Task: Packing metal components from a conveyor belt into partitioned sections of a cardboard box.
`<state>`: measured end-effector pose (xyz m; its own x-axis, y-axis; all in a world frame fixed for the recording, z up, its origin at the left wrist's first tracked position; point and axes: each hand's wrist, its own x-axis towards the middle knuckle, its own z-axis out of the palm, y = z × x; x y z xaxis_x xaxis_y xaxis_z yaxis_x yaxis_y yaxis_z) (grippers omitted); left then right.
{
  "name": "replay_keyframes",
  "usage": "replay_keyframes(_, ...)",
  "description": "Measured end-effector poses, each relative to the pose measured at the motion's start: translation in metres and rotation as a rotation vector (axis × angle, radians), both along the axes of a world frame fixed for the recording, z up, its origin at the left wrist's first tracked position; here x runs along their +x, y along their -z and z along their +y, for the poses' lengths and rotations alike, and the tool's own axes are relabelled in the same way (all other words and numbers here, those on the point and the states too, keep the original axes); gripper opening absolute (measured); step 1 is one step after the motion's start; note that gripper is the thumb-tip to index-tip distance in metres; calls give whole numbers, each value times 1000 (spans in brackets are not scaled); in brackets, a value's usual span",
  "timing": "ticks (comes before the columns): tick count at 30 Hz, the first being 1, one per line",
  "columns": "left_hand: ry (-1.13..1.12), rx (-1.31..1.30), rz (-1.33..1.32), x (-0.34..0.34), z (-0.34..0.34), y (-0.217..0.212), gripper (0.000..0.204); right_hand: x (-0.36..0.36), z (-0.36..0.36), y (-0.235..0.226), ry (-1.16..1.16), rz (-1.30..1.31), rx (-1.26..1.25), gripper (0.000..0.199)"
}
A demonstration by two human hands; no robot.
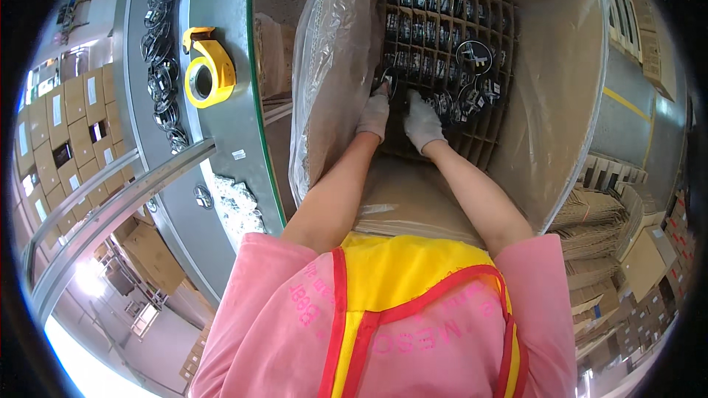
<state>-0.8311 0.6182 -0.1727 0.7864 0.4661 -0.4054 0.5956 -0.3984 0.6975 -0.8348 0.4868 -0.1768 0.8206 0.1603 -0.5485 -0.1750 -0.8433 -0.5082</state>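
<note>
We see both arms stretched forward and down into a large cardboard box (560, 96) lined with a clear plastic bag (324, 66). The left hand (375, 112), in a pale work glove, is bent at the wrist with its fingers curled around a round black part (389, 79) at the near left corner of the cardboard grid (442, 0) that fills the box. The right hand (422, 122), gloved alike, lies just beside it, fingers pressed down among more black round parts; whether it grips one or only rests on them we cannot tell. The two hands are near each other but apart.

The grid's far cells hold dark parts standing on edge, too small to make out in detail. A larger black ring (473, 55) lies flat on top of the grid, right of the hands. The near rows of cells are partly hidden behind the hands and wrists, and the box's bottom is out of sight.

Left of the box runs a grey conveyor tabletop (221, 22) with a green edge; a yellow tape dispenser (208, 66) sits on it, and a line of black rings (158, 44) runs along its far left side. Stacks of flat cartons (612, 214) stand to the right, and shelves of boxes (59, 133) fill the left of the room.
</note>
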Motion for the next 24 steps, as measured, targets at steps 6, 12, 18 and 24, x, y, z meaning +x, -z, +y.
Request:
replay_keyframes(6, 161, -129, -122, -10, -22, -29, 32, 32, -1, 5, 445, 49, 319, 42)
replay_keyframes(12, 186, 125, 229, -14, -18, -29, 39, 35, -16, 6, 461, 234, 389, 33)
replay_keyframes(18, 266, 68, 279, -25, 1, 2, 54, 20, -16, -9, 234, 27, 220, 33)
replay_keyframes(24, 266, 107, 140, -26, 4, 24, 51, 28, -8, -26, 255, 89, 185, 35)
